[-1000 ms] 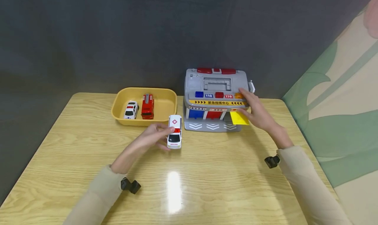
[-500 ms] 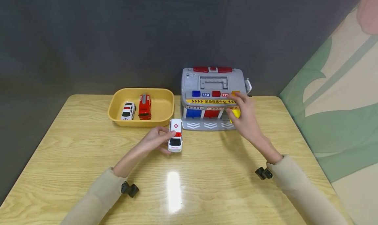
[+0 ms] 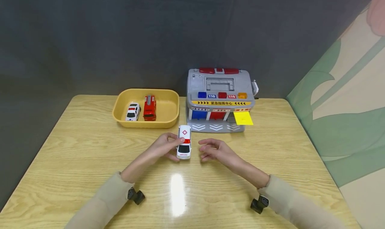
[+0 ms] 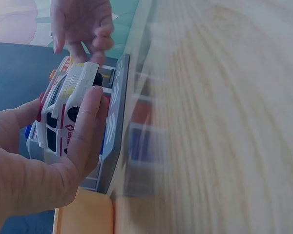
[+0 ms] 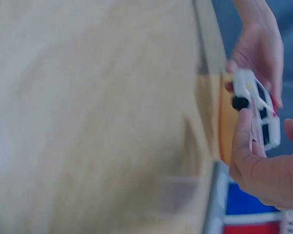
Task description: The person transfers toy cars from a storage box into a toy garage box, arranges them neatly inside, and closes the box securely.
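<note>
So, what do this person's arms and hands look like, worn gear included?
The left sleeve and right sleeve are long, plain beige, without visible markings. A small, blocky black device sits at each cuff. The left hand and right hand wear no gloves.

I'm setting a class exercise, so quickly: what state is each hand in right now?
Left hand: holding the toy ambulance.
Right hand: open, fingers loosely bent, holding nothing.

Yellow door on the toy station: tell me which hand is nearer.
Right. The right hand is in front of the yellow door and to its left; the left hand is farther left, gripping the toy ambulance.
</note>
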